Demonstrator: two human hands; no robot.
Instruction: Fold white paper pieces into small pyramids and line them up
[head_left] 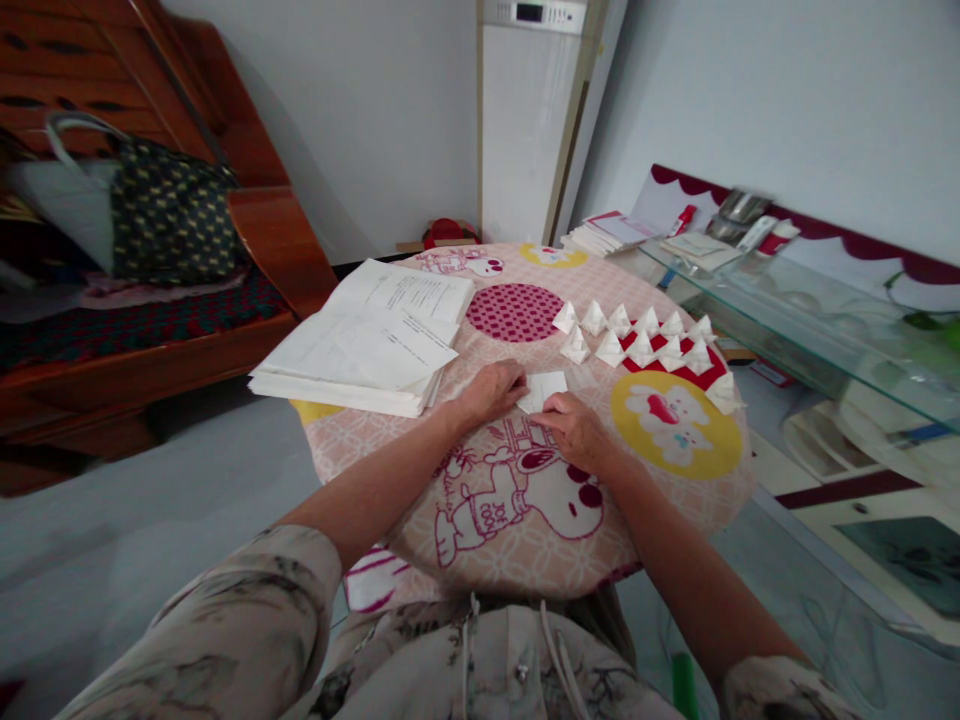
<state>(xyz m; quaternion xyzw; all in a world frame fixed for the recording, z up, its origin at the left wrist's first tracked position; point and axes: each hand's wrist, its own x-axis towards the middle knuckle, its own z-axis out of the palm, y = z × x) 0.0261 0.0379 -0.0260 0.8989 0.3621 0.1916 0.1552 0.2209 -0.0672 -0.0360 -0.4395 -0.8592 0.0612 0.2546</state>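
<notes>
At the middle of my view is a small piece of white paper (548,384), lying low over the near-middle part of the tabletop, between the 2 hands. The left hand (496,388) is bent over its left side, and the right hand (576,428) has its fingertips at the near edge. Both touch the paper, but from this angle I can't tell whether either grip is pinched together on it or merely pressing it down.

Just beyond and to the right stand the folded paper pieces (640,349), peaked like small pyramids; I count 12, in 2 uneven rows. I take those as done. The piece between the hands looks mostly flat, without a peak, so I judge it to be at an early stage, with most of its shaping left. How many more are wanted, I can't say.

To the left, a thick pile of printed pages (360,345) lies open, its top sheets askew. All this sits on the round, cloth-covered tabletop (679,520). Farther out I see a glass shelf (795,325) on the right and a wooden bench (277,240) carrying a dark patterned bag (172,210) on the left.
</notes>
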